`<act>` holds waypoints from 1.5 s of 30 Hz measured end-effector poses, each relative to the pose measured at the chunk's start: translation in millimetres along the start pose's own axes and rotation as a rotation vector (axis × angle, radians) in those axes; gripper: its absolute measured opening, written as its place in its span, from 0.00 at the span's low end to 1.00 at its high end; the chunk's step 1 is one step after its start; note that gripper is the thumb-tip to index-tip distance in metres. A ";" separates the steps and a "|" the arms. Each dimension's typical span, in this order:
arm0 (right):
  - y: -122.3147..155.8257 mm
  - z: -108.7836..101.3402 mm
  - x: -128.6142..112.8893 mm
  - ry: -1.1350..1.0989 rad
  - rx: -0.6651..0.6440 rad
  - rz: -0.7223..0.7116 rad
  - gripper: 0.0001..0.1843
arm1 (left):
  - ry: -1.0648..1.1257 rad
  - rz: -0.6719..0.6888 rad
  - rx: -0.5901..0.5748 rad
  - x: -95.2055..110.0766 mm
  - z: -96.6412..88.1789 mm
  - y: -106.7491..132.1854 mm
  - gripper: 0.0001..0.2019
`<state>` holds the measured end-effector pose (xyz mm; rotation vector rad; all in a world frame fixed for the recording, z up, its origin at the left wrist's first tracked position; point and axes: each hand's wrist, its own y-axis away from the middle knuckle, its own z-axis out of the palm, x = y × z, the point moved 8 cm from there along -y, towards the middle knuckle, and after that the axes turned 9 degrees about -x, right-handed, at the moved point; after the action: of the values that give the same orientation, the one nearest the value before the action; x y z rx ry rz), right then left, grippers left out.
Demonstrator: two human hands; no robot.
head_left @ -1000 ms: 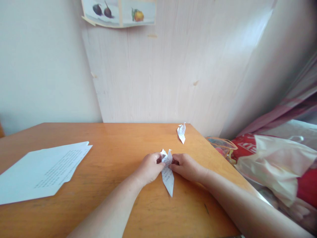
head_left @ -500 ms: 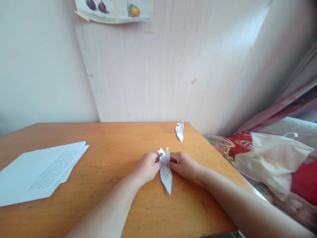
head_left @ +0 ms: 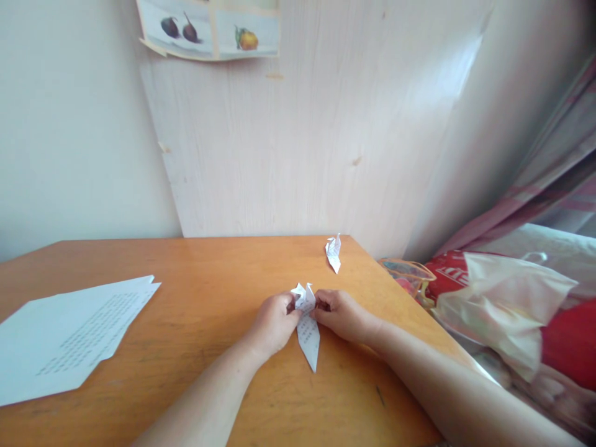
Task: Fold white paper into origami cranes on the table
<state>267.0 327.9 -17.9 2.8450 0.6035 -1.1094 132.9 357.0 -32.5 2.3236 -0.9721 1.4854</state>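
**Held from both sides: the paper bird (head_left: pixel 308 335)**

At the far left, printed sheets (head_left: pixel 41 335) are laid on the table (head_left: pixel 209 273), well apart from the work. Next, the paper bird's left side is pinched by the left hand (head_left: pixel 274 320), its thumb and forefinger drawn narrow on the paper.

For this step, a light grip at the folds would serve best: pressure is better matched on both sides, and the layers eased rather than tugged, since thin paper could crease or tear.

The paper bird is held near the table's middle, between the hands. Its long axis is set nearly straight away from the person; the long sharp tip is pointed back toward the body, slightly rightward, and two short points are turned to the far side. Whether the table is touched cannot be told.

The right edge is pinched by the right hand (head_left: pixel 342 315), its other fingers curled. Beyond, a far bird (head_left: pixel 334 253) is stood near the table's corner; bags (head_left: pixel 503 304) are heaped at right.
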 end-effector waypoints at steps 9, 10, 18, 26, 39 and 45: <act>-3.8 -2.7 6.5 -0.003 0.029 0.013 0.04 | -0.004 0.003 0.031 5.8 -2.7 1.3 0.10; -3.8 -3.0 6.3 -0.003 0.033 0.016 0.04 | -0.007 0.000 0.032 5.7 -3.0 1.1 0.09; -4.8 -28.0 18.6 0.078 0.191 0.140 0.12 | 0.030 -0.023 0.100 -3.9 -8.9 -0.7 0.09; -9.9 -44.0 25.7 0.237 0.229 0.220 0.10 | 0.015 -0.055 0.129 -5.8 -10.9 1.6 0.07; -55.4 -77.3 69.8 0.497 0.131 0.351 0.15 | -0.009 -0.063 0.083 -1.7 -3.6 4.4 0.07; -63.7 -77.6 93.1 0.549 0.070 0.364 0.18 | 0.011 -0.090 0.095 -2.4 -4.7 6.6 0.07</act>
<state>356.3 431.5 -14.1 3.1393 0.0363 -0.2988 124.7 355.4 -33.5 2.3875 -0.7997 1.5382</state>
